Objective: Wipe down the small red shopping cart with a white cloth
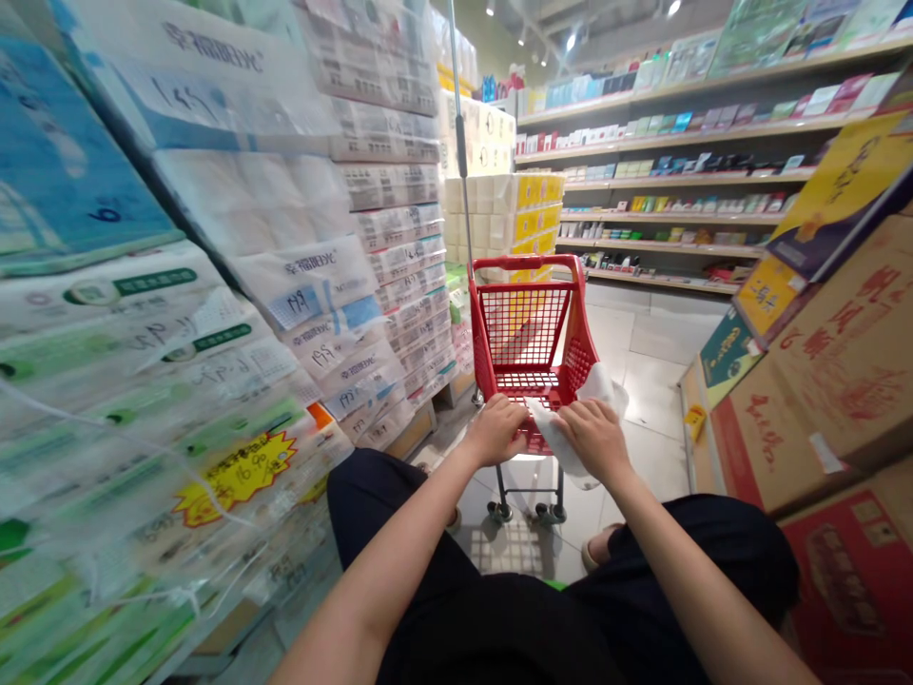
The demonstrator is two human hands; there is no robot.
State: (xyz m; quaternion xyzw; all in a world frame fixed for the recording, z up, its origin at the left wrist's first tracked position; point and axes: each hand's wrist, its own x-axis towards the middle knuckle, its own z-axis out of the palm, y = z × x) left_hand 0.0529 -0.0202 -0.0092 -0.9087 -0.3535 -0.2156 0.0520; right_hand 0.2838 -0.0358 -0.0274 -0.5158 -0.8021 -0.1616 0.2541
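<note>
A small red plastic shopping cart [524,325] with a grid basket stands on the floor between my knees. My left hand [497,430] is closed over the near edge of its basket, the fingertips partly hidden. Beside it, my right hand [592,433] presses a thin white cloth [553,426] against the cart's near right edge. Part of the cloth hangs loose past the right side of the basket. Whether it is fabric or a paper wipe, I cannot tell. A thin pole [461,143] rises at the cart's left side.
Tall stacks of wrapped tissue packs [285,295] line the left, with a yellow price tag [235,479]. Cardboard boxes [848,352] stand close on the right. Behind the cart are yellow-and-white packs [538,214] and long stocked shelves [677,181]. Pale tiles [656,381] cover the floor.
</note>
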